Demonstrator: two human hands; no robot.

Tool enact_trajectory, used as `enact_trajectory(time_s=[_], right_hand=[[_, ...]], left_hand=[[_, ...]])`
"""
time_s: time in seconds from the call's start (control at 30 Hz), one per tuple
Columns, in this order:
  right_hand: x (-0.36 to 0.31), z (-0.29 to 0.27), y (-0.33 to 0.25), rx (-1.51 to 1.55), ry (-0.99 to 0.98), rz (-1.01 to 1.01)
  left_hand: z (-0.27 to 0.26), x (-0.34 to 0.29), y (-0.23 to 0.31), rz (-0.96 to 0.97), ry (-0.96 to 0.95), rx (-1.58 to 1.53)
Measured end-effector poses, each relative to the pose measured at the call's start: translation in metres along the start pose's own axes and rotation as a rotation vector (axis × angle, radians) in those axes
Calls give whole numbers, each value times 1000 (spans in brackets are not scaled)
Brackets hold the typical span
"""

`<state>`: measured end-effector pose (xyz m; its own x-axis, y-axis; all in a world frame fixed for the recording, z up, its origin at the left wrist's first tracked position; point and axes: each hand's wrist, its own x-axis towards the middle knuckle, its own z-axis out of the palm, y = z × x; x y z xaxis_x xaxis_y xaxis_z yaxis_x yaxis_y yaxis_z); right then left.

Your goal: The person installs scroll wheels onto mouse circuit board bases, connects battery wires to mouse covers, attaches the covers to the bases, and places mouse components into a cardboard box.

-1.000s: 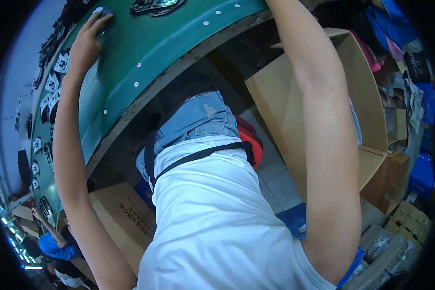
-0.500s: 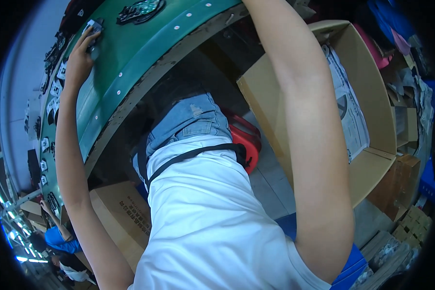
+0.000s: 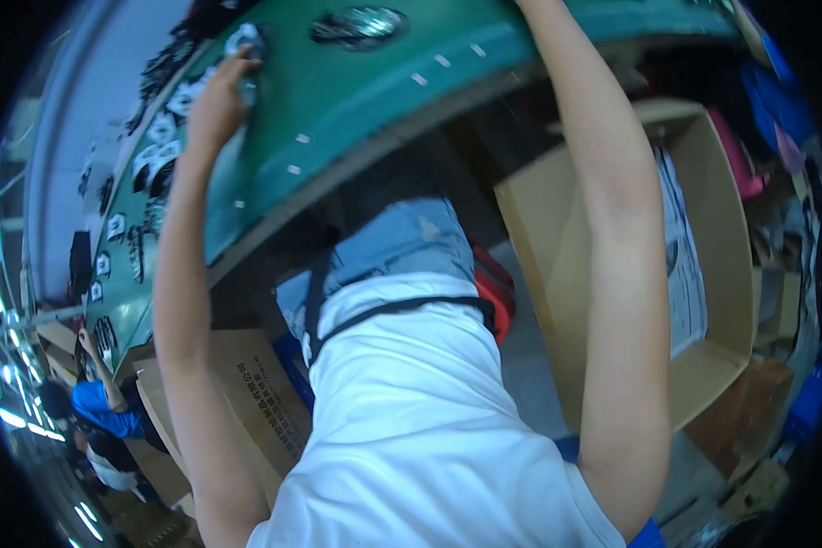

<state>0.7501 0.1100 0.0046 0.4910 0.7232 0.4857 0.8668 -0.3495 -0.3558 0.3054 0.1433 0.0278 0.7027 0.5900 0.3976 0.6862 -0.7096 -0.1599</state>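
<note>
My left hand [image 3: 217, 105] reaches over the green work surface [image 3: 288, 91] at the upper left. Its fingers are closed round a small white-and-grey part [image 3: 246, 42], blurred by motion. Several white-and-black parts [image 3: 160, 160] lie beyond that hand along the far side. To its right, a dark piece wrapped in shiny clear plastic [image 3: 361, 28] rests on the green surface. My right forearm [image 3: 603, 155] stretches up past the top edge, so the right hand is out of sight.
An open cardboard box [image 3: 543, 274] with printed sheets [image 3: 690, 274] inside stands at my right. Another carton [image 3: 256, 384] is at my left. A red stool [image 3: 495, 292] shows beside my jeans. Farther left, another person in a blue top [image 3: 96, 406] is at the same surface.
The whole view has swung, so the table, boxes and arms appear farther right. My left hand still has the white-and-grey part. My right hand stays beyond the top edge.
</note>
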Motion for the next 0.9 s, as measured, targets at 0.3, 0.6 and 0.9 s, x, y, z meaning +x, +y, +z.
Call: enact_trajectory(time_s=[0.3,0.6,0.9], right_hand=[[-41,-26,-14,487,-18,-516],[-27,-53,-22,458,-15,-365],[44,-4,5,534,-535,-269]], left_hand=[[-29,3,35,-210,225,-422],[-21,55,-1,-447,69,-351],[-11,54,35,-271,-201,-251]])
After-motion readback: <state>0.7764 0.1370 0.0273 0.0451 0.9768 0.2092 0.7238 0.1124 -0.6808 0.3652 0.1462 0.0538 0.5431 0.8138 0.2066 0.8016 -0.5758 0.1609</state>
